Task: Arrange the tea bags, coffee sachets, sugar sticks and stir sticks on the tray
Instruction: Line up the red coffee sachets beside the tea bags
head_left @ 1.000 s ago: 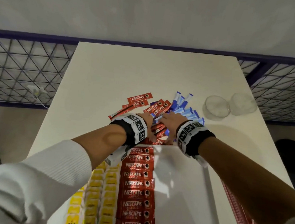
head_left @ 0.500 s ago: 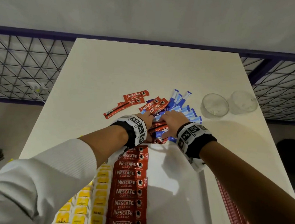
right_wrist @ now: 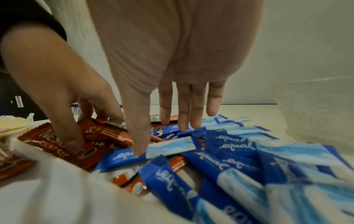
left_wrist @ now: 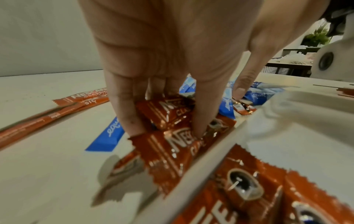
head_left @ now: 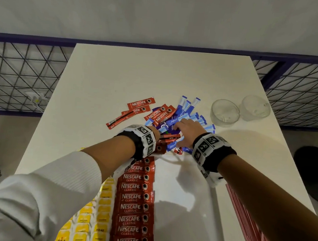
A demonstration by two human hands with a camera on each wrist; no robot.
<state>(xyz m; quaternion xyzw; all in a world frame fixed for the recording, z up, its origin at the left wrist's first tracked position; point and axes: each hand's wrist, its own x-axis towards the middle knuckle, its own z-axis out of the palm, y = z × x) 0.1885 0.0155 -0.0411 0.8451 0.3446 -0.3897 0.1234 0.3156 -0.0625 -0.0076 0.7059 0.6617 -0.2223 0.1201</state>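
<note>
A white tray [head_left: 181, 207] holds rows of yellow tea bags [head_left: 89, 219] and red coffee sachets [head_left: 132, 207]. Just past its far rim [left_wrist: 210, 154] lies a mixed pile of loose red sachets [head_left: 160, 115] and blue sugar sticks [head_left: 185, 107]. My left hand [head_left: 156, 136] arches over the pile at the rim, its fingers [left_wrist: 200, 115] pressing down on red sachets [left_wrist: 172, 144]. My right hand [head_left: 187, 129] lies spread over the blue sticks [right_wrist: 235, 145], fingers straight, thumb tip touching one. Red stir sticks [head_left: 245, 218] lie on the table right of the tray.
Two clear glass bowls [head_left: 225, 113] [head_left: 255, 110] stand at the right of the pile. Bare tabletop [head_left: 139, 71] stretches beyond it to the far edge. Wire railings [head_left: 24, 75] flank the table, and a dark round seat [head_left: 312, 170] sits at the right.
My right hand has reached a little farther over the blue sticks. My left hand has drawn back toward the tray's rim. The view has shifted slightly.
</note>
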